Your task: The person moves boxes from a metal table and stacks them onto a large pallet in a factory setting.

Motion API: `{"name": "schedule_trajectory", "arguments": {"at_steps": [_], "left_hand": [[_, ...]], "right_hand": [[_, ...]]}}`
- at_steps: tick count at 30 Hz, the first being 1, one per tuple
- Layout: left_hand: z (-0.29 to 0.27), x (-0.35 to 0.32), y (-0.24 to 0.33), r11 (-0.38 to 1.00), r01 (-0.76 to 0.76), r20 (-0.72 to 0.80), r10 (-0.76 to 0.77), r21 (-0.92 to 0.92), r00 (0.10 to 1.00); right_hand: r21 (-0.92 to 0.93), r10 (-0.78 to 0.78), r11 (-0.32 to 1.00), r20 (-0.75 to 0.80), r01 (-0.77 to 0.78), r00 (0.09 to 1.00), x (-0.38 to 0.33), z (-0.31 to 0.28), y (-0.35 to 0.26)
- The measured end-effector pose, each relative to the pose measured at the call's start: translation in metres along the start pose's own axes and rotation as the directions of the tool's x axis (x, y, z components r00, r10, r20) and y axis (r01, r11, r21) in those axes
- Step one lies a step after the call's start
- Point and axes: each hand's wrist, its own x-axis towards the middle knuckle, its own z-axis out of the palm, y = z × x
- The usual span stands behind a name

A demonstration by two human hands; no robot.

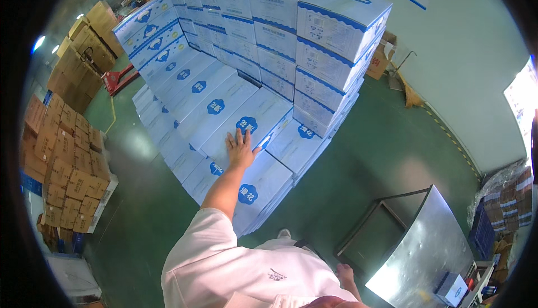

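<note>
My left hand (241, 150) lies flat, fingers spread, on the top of a white carton (249, 112) with blue printing. That carton is part of a big stepped stack of like cartons. A lower carton (269, 176) sits just in front of it, under my left wrist. The taller rows (330, 33) rise at the back and the right of the stack. My right hand (346, 274) hangs low beside my body, fingers curled, with nothing seen in it. It is apart from the cartons, near the metal-topped table (428, 246).
Brown cartons (73, 168) stand piled on the left. A red pallet jack (119, 79) is behind the stack, near taller brown stacks (84, 56). A small blue-and-white box (453, 289) rests on the metal table. A broom (412, 96) leans at the right wall.
</note>
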Motion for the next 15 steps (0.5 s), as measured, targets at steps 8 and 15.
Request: {"name": "schedule_trajectory", "arguments": {"at_steps": [8, 15], "left_hand": [[-0.013, 0.04, -0.142, 0.117, 0.783, 0.289, -0.888, -0.611, 0.358], [0.002, -0.005, -0.17, 0.276, 0.448, 0.229, -0.573, -0.85, 0.787]], "right_hand": [[-0.058, 0.035, 0.998, -0.01, -0.035, 0.999, 0.038, -0.021, 0.07], [-0.472, -0.171, 0.839, 0.245, 0.271, 0.954, 0.034, -0.043, 0.078]]}}
